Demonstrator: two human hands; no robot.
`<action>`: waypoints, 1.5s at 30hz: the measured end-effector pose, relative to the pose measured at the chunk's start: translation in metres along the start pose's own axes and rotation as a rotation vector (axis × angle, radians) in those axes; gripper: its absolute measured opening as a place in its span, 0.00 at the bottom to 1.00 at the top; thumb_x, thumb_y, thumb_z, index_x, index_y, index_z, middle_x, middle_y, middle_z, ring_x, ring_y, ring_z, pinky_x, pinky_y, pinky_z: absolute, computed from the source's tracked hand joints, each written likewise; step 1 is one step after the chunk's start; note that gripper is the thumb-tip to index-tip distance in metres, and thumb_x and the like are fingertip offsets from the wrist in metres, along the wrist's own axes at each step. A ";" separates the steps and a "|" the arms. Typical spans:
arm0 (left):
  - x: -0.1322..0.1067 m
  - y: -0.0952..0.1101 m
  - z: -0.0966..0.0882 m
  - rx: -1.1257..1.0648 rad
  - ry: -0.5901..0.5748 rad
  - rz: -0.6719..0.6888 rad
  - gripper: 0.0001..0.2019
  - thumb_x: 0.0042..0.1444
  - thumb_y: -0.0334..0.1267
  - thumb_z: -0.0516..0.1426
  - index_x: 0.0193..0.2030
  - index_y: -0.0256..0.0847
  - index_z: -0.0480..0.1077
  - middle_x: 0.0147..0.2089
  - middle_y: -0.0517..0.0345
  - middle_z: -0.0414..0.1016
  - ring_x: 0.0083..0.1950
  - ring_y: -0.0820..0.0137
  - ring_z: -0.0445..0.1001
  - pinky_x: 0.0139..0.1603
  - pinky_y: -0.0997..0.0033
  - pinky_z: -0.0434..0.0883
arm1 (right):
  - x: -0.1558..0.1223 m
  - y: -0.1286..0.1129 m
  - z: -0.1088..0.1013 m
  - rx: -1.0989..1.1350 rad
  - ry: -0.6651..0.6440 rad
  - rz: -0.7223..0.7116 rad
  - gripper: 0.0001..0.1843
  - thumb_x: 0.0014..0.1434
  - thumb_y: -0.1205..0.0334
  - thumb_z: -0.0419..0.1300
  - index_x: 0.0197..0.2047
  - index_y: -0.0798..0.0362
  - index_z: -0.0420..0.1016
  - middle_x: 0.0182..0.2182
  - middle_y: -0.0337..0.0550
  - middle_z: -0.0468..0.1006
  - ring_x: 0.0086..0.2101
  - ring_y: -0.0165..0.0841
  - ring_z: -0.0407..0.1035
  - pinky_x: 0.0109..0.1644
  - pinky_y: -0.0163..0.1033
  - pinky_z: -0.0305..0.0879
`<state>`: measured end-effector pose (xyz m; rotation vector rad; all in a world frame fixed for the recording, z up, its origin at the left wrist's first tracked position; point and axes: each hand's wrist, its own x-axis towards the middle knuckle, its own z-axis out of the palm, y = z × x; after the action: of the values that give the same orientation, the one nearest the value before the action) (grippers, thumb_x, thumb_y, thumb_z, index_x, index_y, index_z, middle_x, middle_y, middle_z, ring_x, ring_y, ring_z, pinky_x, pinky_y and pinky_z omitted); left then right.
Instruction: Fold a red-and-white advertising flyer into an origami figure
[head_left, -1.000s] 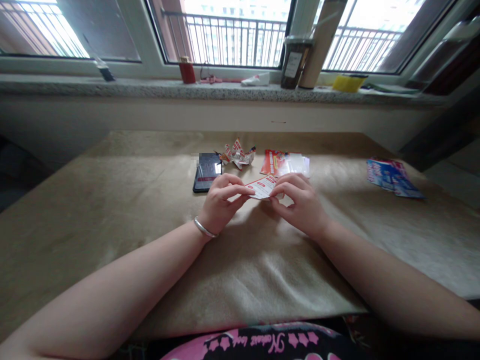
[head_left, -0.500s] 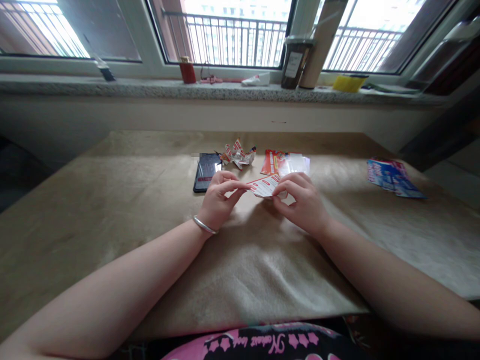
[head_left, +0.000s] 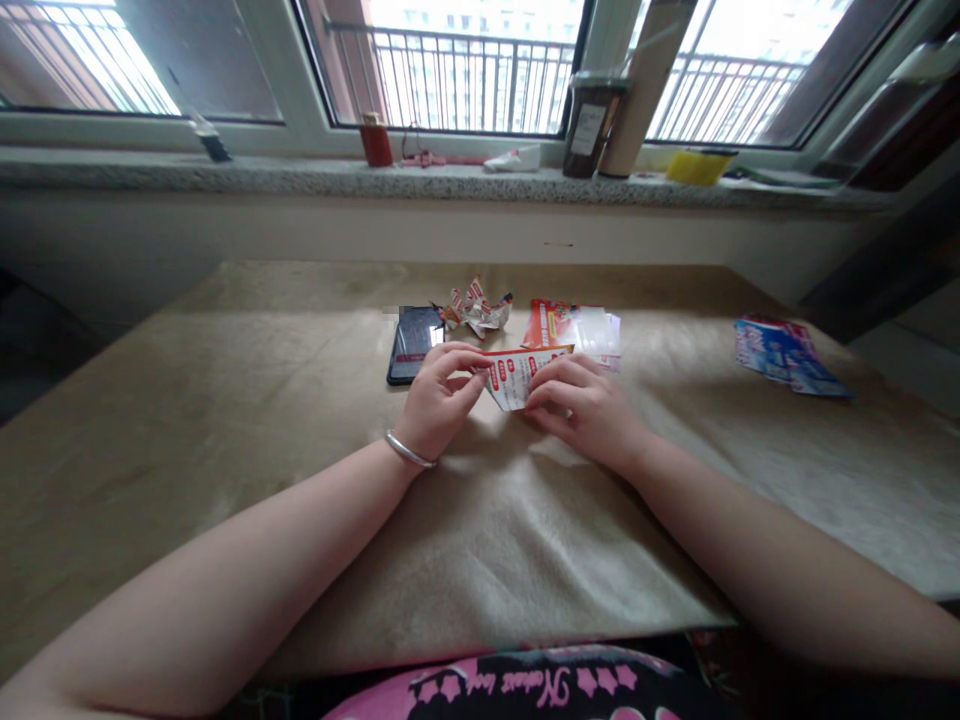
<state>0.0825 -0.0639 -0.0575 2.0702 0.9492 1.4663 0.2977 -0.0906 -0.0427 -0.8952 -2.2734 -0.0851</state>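
Note:
A small white paper with red print [head_left: 514,375] stands tilted up between my two hands over the beige cloth-covered table [head_left: 225,420]. My left hand [head_left: 437,400], with a silver bangle on the wrist, pinches the paper's left edge. My right hand [head_left: 583,405] is closed on its right lower edge. Just behind the hands lie a dark phone [head_left: 414,343], a crumpled red and white wrapper [head_left: 475,308] and a red packet with a clear plastic sleeve [head_left: 574,327].
A blue and red packet [head_left: 784,355] lies at the table's far right. The stone windowsill [head_left: 300,178] behind carries a red cup [head_left: 374,140], a dark jar [head_left: 589,125], a cardboard tube [head_left: 641,85] and a yellow dish [head_left: 697,165].
The paper has been turned from lying nearly flat to standing upright, its printed face towards me. Both hands shifted slightly around it; the right hand dropped lower.

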 end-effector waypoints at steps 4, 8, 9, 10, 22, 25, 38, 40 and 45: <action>-0.001 -0.001 0.001 -0.063 0.003 -0.030 0.04 0.55 0.32 0.56 0.37 0.38 0.72 0.41 0.54 0.67 0.43 0.71 0.70 0.38 0.72 0.77 | 0.000 0.000 0.000 -0.012 0.036 0.010 0.03 0.57 0.63 0.59 0.34 0.47 0.74 0.38 0.39 0.76 0.41 0.33 0.68 0.48 0.43 0.65; -0.002 0.001 -0.001 -0.043 -0.045 0.005 0.05 0.56 0.31 0.56 0.38 0.40 0.72 0.41 0.54 0.67 0.42 0.72 0.70 0.35 0.76 0.76 | -0.001 0.003 0.000 -0.061 0.115 0.080 0.04 0.57 0.63 0.59 0.37 0.46 0.74 0.40 0.41 0.76 0.42 0.36 0.67 0.49 0.46 0.66; -0.003 0.002 -0.001 -0.020 -0.056 0.029 0.06 0.56 0.30 0.55 0.39 0.40 0.72 0.41 0.55 0.68 0.42 0.72 0.70 0.35 0.76 0.75 | -0.001 0.004 0.001 -0.073 0.129 0.091 0.05 0.57 0.63 0.59 0.38 0.47 0.73 0.41 0.41 0.76 0.43 0.37 0.67 0.49 0.46 0.66; -0.003 0.003 -0.002 0.004 -0.064 0.054 0.06 0.56 0.30 0.55 0.39 0.40 0.72 0.41 0.55 0.68 0.42 0.72 0.70 0.35 0.76 0.75 | -0.001 0.005 0.001 -0.081 0.135 0.101 0.06 0.57 0.63 0.59 0.39 0.47 0.73 0.41 0.42 0.76 0.43 0.37 0.67 0.49 0.47 0.66; 0.001 0.012 -0.009 0.322 -0.156 0.149 0.15 0.64 0.37 0.45 0.46 0.38 0.71 0.45 0.52 0.71 0.48 0.67 0.69 0.52 0.61 0.66 | -0.002 0.007 -0.003 -0.002 0.008 0.156 0.04 0.57 0.66 0.57 0.36 0.48 0.71 0.33 0.41 0.75 0.37 0.35 0.68 0.43 0.42 0.65; -0.001 0.011 -0.011 0.541 -0.238 0.096 0.17 0.64 0.42 0.44 0.45 0.42 0.73 0.49 0.55 0.71 0.53 0.62 0.66 0.58 0.55 0.59 | -0.002 0.011 -0.007 0.046 -0.188 0.061 0.05 0.56 0.66 0.57 0.37 0.50 0.71 0.33 0.41 0.76 0.36 0.34 0.69 0.41 0.39 0.64; -0.003 0.022 -0.007 0.756 -0.460 0.064 0.14 0.62 0.42 0.48 0.44 0.43 0.74 0.52 0.57 0.74 0.66 0.55 0.54 0.68 0.42 0.33 | -0.006 0.019 -0.004 0.078 -0.365 0.144 0.08 0.53 0.65 0.59 0.38 0.51 0.70 0.36 0.42 0.75 0.36 0.32 0.69 0.38 0.35 0.63; -0.003 0.022 -0.007 0.721 -0.487 0.113 0.14 0.62 0.43 0.49 0.44 0.43 0.74 0.52 0.58 0.74 0.64 0.57 0.58 0.69 0.44 0.33 | -0.006 0.019 -0.005 0.076 -0.370 0.145 0.08 0.52 0.65 0.59 0.38 0.51 0.70 0.36 0.42 0.75 0.36 0.33 0.69 0.39 0.35 0.63; -0.004 0.019 -0.007 0.639 -0.552 0.178 0.13 0.61 0.42 0.49 0.47 0.45 0.72 0.53 0.59 0.73 0.59 0.63 0.65 0.69 0.48 0.34 | -0.004 0.018 -0.007 0.044 -0.373 0.139 0.07 0.52 0.64 0.59 0.37 0.52 0.71 0.35 0.43 0.74 0.36 0.34 0.68 0.39 0.36 0.63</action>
<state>0.0806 -0.0802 -0.0444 2.8582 1.1010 0.6023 0.3145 -0.0814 -0.0431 -1.1176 -2.5306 0.2100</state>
